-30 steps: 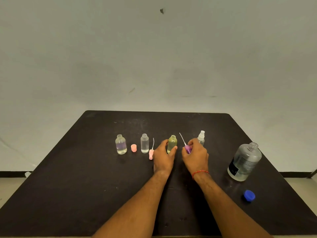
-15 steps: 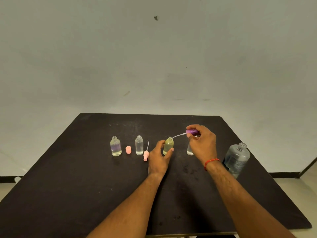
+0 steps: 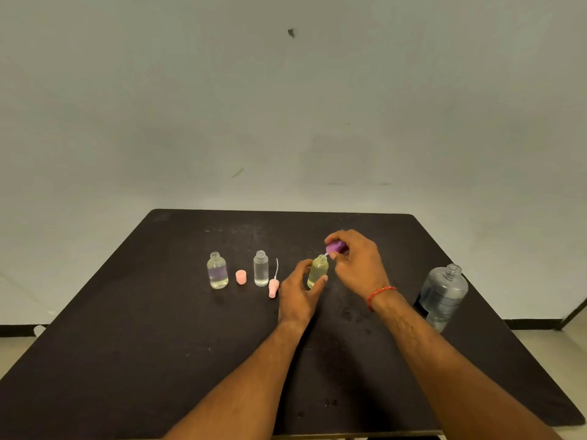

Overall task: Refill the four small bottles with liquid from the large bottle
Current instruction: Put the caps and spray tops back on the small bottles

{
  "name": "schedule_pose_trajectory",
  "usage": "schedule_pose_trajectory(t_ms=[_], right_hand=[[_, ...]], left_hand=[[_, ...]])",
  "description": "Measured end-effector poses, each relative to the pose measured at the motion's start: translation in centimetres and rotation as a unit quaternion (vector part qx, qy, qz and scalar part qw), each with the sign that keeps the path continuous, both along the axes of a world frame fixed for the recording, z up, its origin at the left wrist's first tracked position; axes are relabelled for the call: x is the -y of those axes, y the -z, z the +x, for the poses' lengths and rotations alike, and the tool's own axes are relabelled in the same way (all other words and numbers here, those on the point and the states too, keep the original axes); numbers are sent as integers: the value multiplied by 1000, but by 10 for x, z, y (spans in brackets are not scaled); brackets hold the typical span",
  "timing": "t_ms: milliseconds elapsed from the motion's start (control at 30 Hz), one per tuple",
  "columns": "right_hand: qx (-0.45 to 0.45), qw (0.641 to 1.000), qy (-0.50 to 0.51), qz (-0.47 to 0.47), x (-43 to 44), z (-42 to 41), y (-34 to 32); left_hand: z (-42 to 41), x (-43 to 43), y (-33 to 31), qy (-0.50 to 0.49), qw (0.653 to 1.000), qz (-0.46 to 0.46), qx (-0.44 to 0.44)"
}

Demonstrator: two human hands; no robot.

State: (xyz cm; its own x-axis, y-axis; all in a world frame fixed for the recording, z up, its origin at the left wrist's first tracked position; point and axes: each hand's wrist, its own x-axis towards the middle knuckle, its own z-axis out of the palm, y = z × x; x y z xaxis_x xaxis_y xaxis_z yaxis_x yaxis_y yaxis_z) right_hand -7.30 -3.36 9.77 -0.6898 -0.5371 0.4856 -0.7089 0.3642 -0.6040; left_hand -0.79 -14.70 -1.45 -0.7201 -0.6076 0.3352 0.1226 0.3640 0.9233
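Left hand (image 3: pixel 300 295) grips yellow bottle (image 3: pixel 317 272); purple cap (image 3: pixel 336 247) above.

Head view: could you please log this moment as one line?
left hand: steadies yellow bottle | right hand: purple pump cap at its mouth | large bottle: uncapped

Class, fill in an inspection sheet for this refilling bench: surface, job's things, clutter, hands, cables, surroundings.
Surface: black table, scuffed, some pale marks.
Job's things: large bottle open, at right; two clear small bottles open, holding liquid; yellow bottle upright; a fourth small bottle is not visible.
Clutter: pink cap; pink spray top lying down.
Hands: left hand steadies the yellow bottle; right hand holds the purple spray top at its mouth.
Cables: nothing seen.
Surroundings: plain wall, dark skirting.
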Motion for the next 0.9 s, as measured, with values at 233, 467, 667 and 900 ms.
schedule_pose_trajectory(t_ms=[233,467,667,900], right_hand=[[72,997,-11,14,16,-3,9],[94,995,-1,20,23,-7,16],[99,995,2,22,25,-11,17],[96,995,23,29,25,-11,24]], left_hand=[[2,-2,-4,11,1000,13,-3],[2,-3,-5,9,1000,8,-7],[4,-4,-7,7,1000,12,-16],[5,-4,-8,8,1000,7,-16]])
